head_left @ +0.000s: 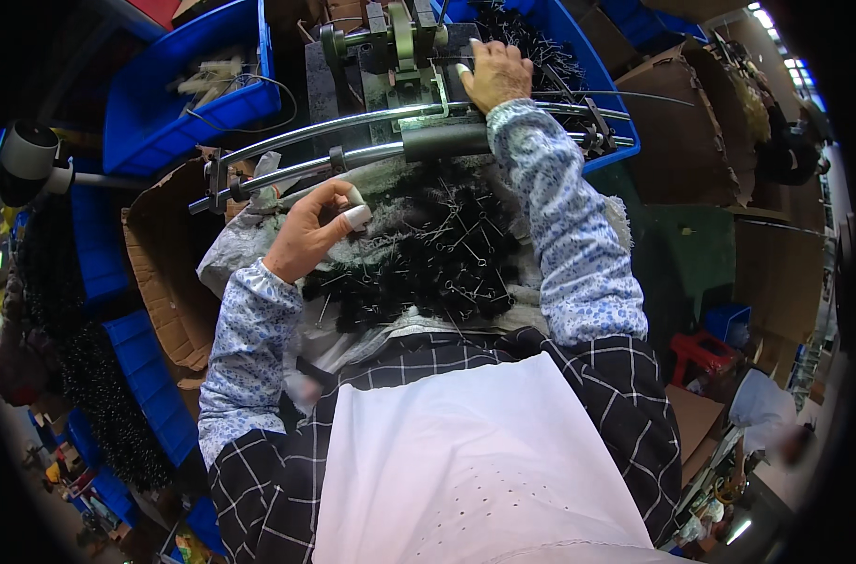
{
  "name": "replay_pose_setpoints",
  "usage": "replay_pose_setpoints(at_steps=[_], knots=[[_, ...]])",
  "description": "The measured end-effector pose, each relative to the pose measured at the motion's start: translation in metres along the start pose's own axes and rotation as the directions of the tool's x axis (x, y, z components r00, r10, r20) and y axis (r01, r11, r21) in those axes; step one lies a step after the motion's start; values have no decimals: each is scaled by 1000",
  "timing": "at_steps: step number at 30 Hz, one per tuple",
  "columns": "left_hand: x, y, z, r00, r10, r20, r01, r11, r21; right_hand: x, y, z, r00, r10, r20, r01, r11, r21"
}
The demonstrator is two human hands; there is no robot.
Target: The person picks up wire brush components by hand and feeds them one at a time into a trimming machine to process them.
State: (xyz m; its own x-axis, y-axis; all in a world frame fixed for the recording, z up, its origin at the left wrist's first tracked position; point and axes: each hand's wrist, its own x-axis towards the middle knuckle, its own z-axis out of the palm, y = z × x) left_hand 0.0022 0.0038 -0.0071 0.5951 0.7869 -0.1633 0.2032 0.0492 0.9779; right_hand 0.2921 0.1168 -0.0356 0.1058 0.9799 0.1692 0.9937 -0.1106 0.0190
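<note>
The left hand's fingers [357, 215], thumb and forefinger tipped in white wraps, curve close to one another near the centre of the frame; it cannot be told whether something thin is pinched between them. The left hand [306, 230] is above the left edge of a pile of black bristled pieces [447, 254] with wire stems and looped ends, heaped across the middle of the frame. The right hand [498, 77] is at upper centre-right, beside the machine [401, 56]; its thumb and forefinger, also white-tipped, point leftward with a little space showing between the tips, and whether they grip a wire cannot be told.

Both forearms wear blue-and-white patterned sleeves [578, 254]. Two metal rods [301, 173] cross the frame between the machine and the pile, with a dark cylinder [445, 141] around the lower one. Pale sheeting [226, 256] lies under the pile.

Farther out, a blue bin [136, 122] at upper left holds pale pieces, and another blue bin [625, 136] at upper right holds more black bristled pieces. A cardboard box [160, 263] is at left, cardboard [667, 132] at upper right, and a red stool [700, 355] at lower right, near another person [764, 406]. The wearer's white apron [465, 461] fills the lower centre.
</note>
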Motion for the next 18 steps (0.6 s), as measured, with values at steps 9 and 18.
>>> replay_pose_setpoints(at_steps=[9, 18], knots=[[2, 3, -3, 997, 64, -34, -62, 997, 47, -2, -27, 16, 993, -49, -108, 57, 996, 67], [4, 15, -4, 999, 32, -21, -35, 992, -124, -4, -57, 10, 982, -99, -161, 104, 994, 24]])
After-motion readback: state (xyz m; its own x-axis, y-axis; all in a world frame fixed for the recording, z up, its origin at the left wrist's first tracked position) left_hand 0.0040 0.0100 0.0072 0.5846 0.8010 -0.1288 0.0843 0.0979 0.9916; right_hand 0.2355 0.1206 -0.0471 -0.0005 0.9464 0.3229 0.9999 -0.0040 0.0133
